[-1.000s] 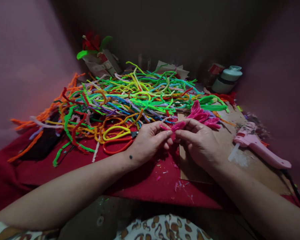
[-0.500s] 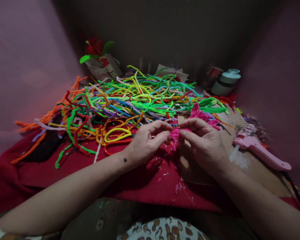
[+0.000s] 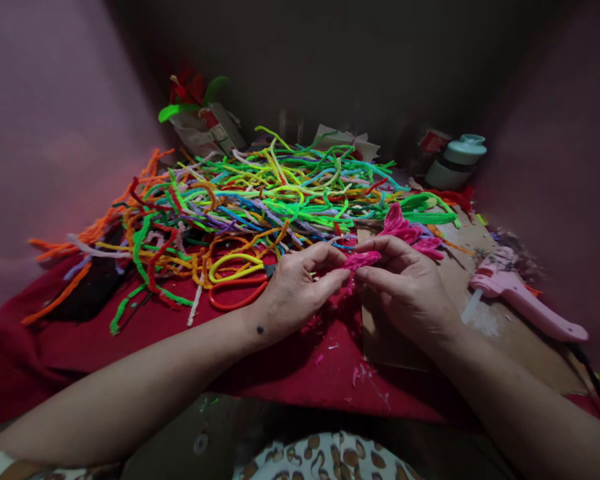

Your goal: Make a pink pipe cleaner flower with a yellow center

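Note:
My left hand (image 3: 300, 287) and my right hand (image 3: 405, 287) meet at the middle of the table, both pinching a short folded pink pipe cleaner piece (image 3: 361, 259) between fingertips. Just behind my right hand lie several finished pink pipe cleaner loops (image 3: 405, 230) on a brown cardboard sheet (image 3: 480, 327). A big tangled heap of multicoloured pipe cleaners (image 3: 240, 200) fills the table beyond my left hand. Scissors with red and yellow handles (image 3: 235, 283) lie right beside my left hand.
A pink glue gun (image 3: 525, 303) lies on the cardboard at right, its cord trailing off. A red cloth (image 3: 280, 360) covers the table. A pale green-lidded jar (image 3: 455, 163) stands back right. A box with a red and green flower (image 3: 200, 117) stands back left.
Both hands stay together on the pink piece, shifting slightly; the piece now shows lifted between the fingertips. The view has drifted a little.

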Tool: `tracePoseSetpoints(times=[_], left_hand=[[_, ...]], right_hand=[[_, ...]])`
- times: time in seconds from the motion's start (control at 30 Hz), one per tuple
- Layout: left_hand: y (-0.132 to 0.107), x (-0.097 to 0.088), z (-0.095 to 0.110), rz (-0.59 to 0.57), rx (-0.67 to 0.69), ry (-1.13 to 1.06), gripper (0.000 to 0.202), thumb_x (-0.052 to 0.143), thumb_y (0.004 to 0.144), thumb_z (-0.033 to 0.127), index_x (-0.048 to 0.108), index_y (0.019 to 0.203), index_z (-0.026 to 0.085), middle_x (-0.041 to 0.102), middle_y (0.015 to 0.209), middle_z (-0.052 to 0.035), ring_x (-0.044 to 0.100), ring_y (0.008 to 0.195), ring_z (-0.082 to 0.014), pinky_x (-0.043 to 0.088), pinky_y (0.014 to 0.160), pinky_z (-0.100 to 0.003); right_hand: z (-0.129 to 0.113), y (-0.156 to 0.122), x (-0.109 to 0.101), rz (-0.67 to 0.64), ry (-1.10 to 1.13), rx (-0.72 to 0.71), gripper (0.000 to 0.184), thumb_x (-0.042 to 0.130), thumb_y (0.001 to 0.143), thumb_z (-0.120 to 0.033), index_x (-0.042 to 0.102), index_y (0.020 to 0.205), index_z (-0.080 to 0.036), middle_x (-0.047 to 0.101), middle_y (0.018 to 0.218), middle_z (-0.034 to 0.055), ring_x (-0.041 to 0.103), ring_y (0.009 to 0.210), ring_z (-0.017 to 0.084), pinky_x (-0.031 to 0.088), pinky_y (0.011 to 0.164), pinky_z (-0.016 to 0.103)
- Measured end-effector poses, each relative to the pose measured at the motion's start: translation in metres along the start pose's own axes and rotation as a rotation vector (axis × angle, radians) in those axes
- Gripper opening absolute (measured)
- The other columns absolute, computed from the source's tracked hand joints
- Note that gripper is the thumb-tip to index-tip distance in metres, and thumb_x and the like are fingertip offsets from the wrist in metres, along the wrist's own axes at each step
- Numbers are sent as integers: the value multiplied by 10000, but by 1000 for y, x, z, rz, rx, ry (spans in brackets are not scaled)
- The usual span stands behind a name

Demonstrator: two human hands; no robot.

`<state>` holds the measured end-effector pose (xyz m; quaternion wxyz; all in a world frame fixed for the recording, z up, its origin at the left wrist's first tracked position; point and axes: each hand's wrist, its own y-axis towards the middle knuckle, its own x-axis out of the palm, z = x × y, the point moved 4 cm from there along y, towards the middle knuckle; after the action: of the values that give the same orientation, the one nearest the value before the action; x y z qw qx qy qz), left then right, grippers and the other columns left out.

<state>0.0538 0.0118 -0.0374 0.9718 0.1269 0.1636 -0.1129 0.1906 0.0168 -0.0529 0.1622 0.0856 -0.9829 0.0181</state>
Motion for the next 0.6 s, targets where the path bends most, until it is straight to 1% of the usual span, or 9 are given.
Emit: tracePoseSetpoints(times=[0.17,0.27,0.43,0.6], left_hand=[[0,0,3,-49,-25,-4,118,537,798,214,610,780,122,583,676,13,514,628,-78,418,603,-172],[2,-2,3,-101,-94,-30,176,495,820,220,613,733,123,549,636,23,486,594,-70,392,569,-165],[4,-4,1,-215,-218,-99,196,506,805,238,643,739,114,568,619,17,482,549,-62,372,518,-157],[4,-6,-3,-249,-259,-91,203,512,787,243,654,730,110,555,581,16,469,548,-65,360,504,-158]], right_hand=[[0,1,0,13,11,3,216,687,617,-96,624,791,-207,629,680,-35,554,576,83,438,554,199],[0,1,0,3,-22,7,228,674,617,-82,626,802,-206,601,645,-40,539,566,81,420,537,195],[2,1,-1,-9,-48,16,252,671,615,-77,626,830,-200,550,598,-52,483,512,64,377,488,182],[6,2,0,-53,-6,45,262,652,630,-71,620,860,-193,544,615,-46,469,516,65,364,481,188]])
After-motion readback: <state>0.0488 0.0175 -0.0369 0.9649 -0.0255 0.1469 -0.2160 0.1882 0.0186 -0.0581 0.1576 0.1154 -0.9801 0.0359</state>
